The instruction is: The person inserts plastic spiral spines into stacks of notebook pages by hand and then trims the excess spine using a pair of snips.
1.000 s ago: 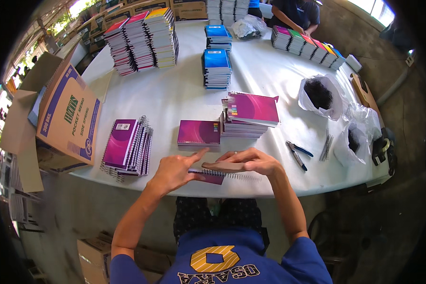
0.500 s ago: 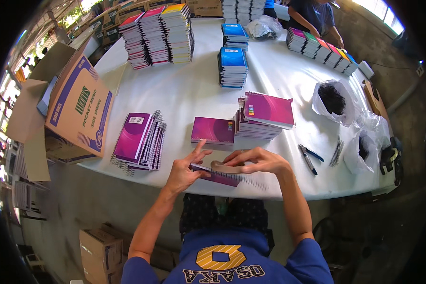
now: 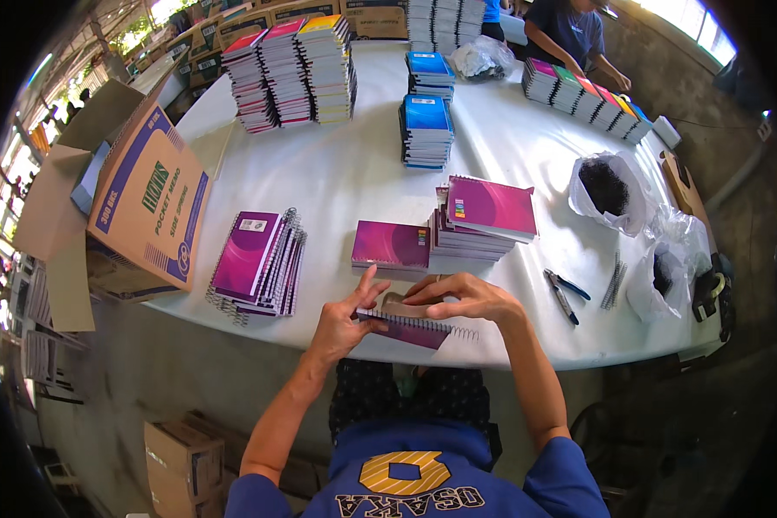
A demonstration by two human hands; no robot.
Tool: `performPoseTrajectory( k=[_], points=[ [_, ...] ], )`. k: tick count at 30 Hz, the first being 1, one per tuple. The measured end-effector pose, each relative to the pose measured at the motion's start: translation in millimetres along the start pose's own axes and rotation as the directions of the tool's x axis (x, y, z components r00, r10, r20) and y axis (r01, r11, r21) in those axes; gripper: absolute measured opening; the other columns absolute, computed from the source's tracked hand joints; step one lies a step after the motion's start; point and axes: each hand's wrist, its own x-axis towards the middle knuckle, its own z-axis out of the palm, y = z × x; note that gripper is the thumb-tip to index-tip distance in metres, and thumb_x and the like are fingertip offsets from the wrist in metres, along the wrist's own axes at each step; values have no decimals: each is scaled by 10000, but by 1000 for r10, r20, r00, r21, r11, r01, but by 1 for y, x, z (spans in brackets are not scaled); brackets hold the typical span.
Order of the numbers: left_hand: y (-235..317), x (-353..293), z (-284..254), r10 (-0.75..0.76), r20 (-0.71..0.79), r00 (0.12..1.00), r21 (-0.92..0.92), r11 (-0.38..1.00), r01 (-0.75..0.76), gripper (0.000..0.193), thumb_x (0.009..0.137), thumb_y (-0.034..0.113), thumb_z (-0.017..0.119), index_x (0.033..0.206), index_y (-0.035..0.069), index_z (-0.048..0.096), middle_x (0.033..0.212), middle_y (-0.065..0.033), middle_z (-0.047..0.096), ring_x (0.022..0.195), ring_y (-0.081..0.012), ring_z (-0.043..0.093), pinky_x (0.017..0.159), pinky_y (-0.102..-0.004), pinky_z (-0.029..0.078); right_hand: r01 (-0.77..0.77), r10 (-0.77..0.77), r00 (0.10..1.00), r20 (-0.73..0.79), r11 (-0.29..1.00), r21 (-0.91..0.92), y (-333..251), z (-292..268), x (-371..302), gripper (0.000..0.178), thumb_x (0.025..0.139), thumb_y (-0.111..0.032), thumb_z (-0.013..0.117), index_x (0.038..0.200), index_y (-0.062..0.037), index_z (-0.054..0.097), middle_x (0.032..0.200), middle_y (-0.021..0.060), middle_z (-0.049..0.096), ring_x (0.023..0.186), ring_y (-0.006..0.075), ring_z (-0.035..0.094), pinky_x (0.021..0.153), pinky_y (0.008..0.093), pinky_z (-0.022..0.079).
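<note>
Near the table's front edge, my left hand point(image 3: 344, 326) pinches the left end of a small purple notebook point(image 3: 419, 334), tilted with its punched edge up. A wire spiral point(image 3: 464, 334) runs along that edge, its loose coils sticking out past the right end. My right hand point(image 3: 470, 296) is curled over a smooth grey-brown piece point(image 3: 395, 304) against the spiral; its exact kind is unclear. Just beyond lie a low purple notebook stack point(image 3: 390, 243) and a taller one point(image 3: 490, 207). Purple spiral notebooks point(image 3: 249, 259) with coils in place are piled at left.
Pliers point(image 3: 563, 295) and loose spirals point(image 3: 614, 281) lie at right, beside plastic bags of dark coils point(image 3: 604, 186). An open carton point(image 3: 151, 198) stands left. Blue point(image 3: 426, 129) and multicoloured notebook stacks point(image 3: 289, 73) stand farther back. Another person point(image 3: 570, 39) works at the far right.
The spiral sits farther left along the notebook's edge, with less coil sticking out at right. My right hand and the grey-brown piece have shifted slightly left. The view has tilted a little.
</note>
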Motion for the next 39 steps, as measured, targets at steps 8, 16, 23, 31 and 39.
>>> performPoseTrajectory(
  k=[8,16,23,31,39],
  points=[
    [8,-1,-5,-66,81,995,-109,991,74,852,754,104,810,1485,54,377,1299,-155,626,1171,-195,610,1001,-333,497,-60,58,998,-29,996,-63,-2,3,-4,521,866,-429,687,1213,-39,682,1281,169,611,1150,288,582,984,400,432],
    [28,15,-21,-81,123,989,-378,918,122,474,886,183,705,1291,-34,588,1307,-108,629,1273,-190,532,1097,-324,396,-219,91,815,-572,963,-159,34,-12,-83,535,779,-336,811,1209,-45,680,1339,163,546,1087,257,603,939,362,481],
    [51,16,7,328,180,927,451,810,-374,687,765,111,757,1408,112,515,1313,-126,619,1283,-303,541,1078,-405,431,-597,-141,518,-843,647,-475,71,-10,-137,606,759,-296,820,1314,-177,607,1444,197,430,1308,383,406,1101,492,311],
    [31,-6,55,249,74,966,643,729,-237,656,913,291,634,1470,46,388,1388,-149,547,1270,-344,532,1037,-532,407,-805,-291,371,-882,374,-462,85,0,-164,415,925,-58,567,1338,-89,549,1075,200,561,1025,357,539,915,459,441],
    [42,-3,57,255,34,966,717,668,-202,620,926,263,631,1453,28,407,1343,-167,573,1209,-358,570,993,-536,433,-245,-373,693,-617,682,-689,-12,112,-81,475,813,-156,720,1277,-166,618,1036,132,546,940,276,552,789,405,446]
  ],
)
